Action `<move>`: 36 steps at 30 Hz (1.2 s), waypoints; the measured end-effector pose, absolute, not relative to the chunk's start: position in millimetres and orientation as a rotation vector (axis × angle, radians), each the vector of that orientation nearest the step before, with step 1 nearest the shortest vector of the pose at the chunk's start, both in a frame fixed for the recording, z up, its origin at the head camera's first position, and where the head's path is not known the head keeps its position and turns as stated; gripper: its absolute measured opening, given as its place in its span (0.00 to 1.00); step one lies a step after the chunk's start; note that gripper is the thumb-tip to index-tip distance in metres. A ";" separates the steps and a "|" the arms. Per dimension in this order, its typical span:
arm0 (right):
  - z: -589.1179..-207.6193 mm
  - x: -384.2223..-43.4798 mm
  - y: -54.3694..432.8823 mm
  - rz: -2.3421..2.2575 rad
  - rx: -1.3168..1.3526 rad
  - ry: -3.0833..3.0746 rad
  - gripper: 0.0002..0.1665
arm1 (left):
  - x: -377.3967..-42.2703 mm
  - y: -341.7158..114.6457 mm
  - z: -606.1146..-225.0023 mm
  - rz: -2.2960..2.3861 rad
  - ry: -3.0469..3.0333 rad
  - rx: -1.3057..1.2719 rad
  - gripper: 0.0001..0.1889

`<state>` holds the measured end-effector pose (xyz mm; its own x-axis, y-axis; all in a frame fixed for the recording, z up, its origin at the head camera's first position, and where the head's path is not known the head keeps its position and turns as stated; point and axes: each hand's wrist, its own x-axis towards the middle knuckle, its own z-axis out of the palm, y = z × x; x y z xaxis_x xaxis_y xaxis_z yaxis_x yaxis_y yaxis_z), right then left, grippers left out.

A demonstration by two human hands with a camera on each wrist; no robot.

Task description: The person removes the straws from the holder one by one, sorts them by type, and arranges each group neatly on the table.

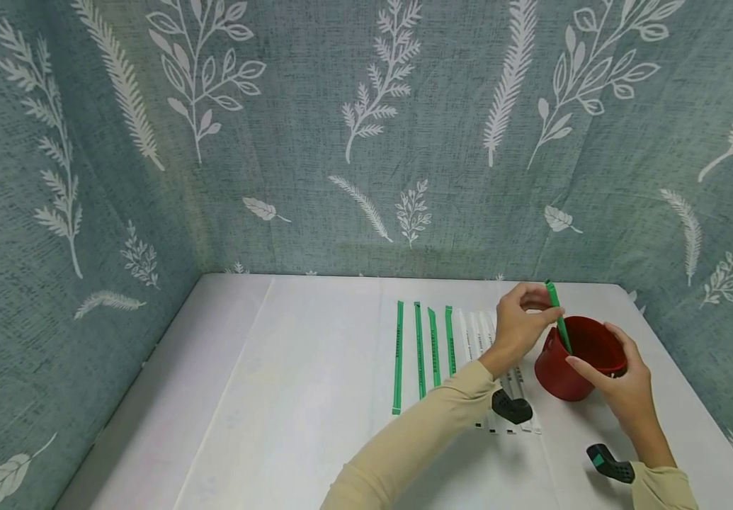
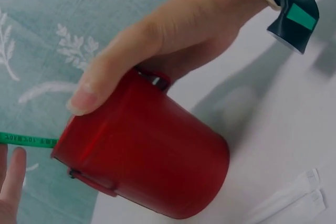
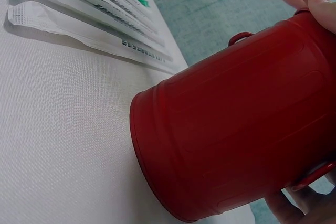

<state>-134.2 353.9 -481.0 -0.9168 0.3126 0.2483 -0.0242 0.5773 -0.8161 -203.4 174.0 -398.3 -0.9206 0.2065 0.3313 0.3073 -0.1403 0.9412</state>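
Observation:
My left hand pinches a long slim green wrapped stick, its lower end inside the mouth of a red bucket. The right hand grips the bucket by its rim, thumb on the near side and fingers round the far side. In the left wrist view, the green wrapped stick pokes out of the bucket's mouth beside the left fingertips. Small red loop handles stick out from the bucket's sides. Its inside is mostly hidden. The right wrist view shows the right thumb at the rim.
Several similar green wrapped sticks lie in a row on the white table. Several white printed ones lie alongside, between them and the bucket, partly hidden by the left arm. A leaf-patterned curtain borders the table's back and sides.

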 end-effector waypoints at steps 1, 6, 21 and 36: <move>-482.0 -134.7 354.8 1.275 -0.235 -2.445 0.50 | -204.4 173.7 -399.0 -2.238 -2.003 -0.619 0.12; -472.6 -131.2 348.3 1.294 -0.247 -2.444 0.50 | -212.0 173.8 -404.4 -2.270 -1.929 -0.687 0.11; -465.0 -127.5 343.7 1.320 -0.237 -2.442 0.49 | -212.5 165.7 -379.6 -2.522 -1.626 -0.687 0.13; -466.0 -127.3 344.4 1.328 -0.230 -2.431 0.49 | -209.7 153.2 -359.7 -2.617 -1.475 -0.704 0.15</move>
